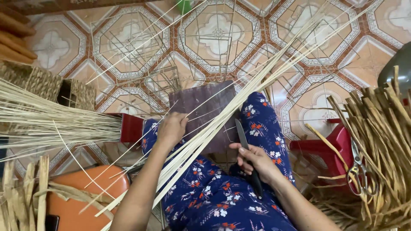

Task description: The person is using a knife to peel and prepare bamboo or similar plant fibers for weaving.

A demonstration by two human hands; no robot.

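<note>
The long bundle of pale split bamboo strips (222, 115) runs diagonally across the lap, pressed under the closed fingers of the left hand (171, 128), while the right hand (254, 160) grips a dark-handled grey knife (247, 156) just beside it.

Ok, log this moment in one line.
left hand: gripping long pale cane strips | right hand: holding dark-handled knife | lap: blue floral fabric

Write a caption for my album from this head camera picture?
Left hand holds pale reed strips across a lap; right hand grips a knife.
</note>
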